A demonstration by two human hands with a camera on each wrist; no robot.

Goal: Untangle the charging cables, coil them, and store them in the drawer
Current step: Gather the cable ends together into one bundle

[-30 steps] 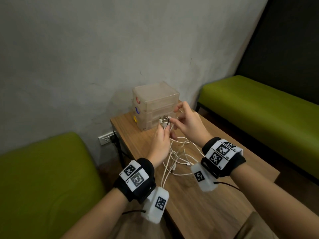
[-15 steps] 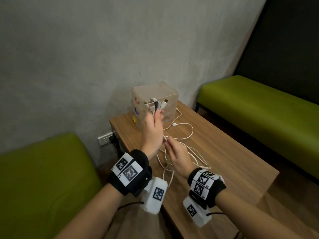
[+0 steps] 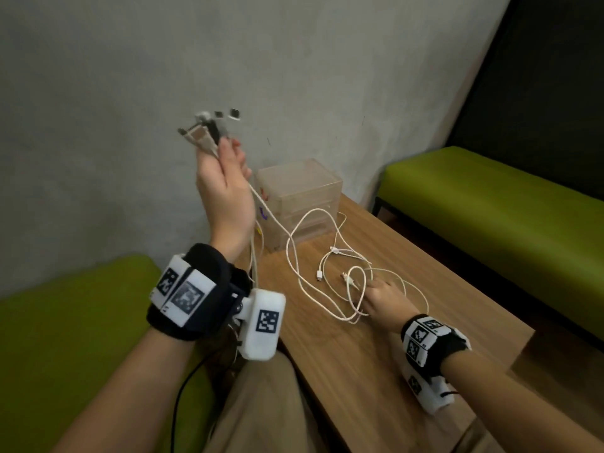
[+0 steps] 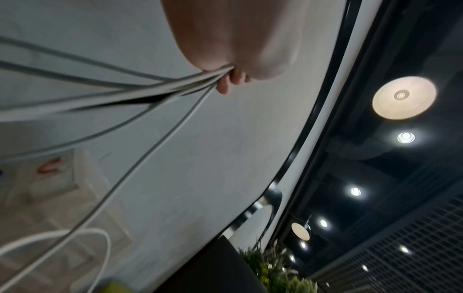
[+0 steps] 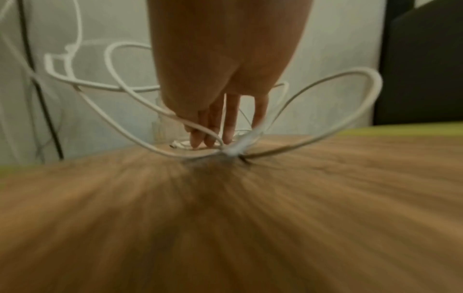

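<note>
My left hand is raised high and grips a bunch of cable ends, their USB plugs fanning out above the fingers. The white charging cables hang down from it to the wooden table. In the left wrist view the cables run into the curled fingers. My right hand lies flat with straight fingers pressing the tangled loops onto the table. Loose small plugs lie just left of it. The clear plastic drawer unit stands shut at the table's far corner.
Green benches stand at the left and at the right of the table. A grey wall runs behind the drawer unit. The table's right edge is close to my right wrist.
My left hand has lifted the bundle of plugs well above the drawer unit, pulling the cables up. My right hand has dropped onto the table and flattened on the loops.
</note>
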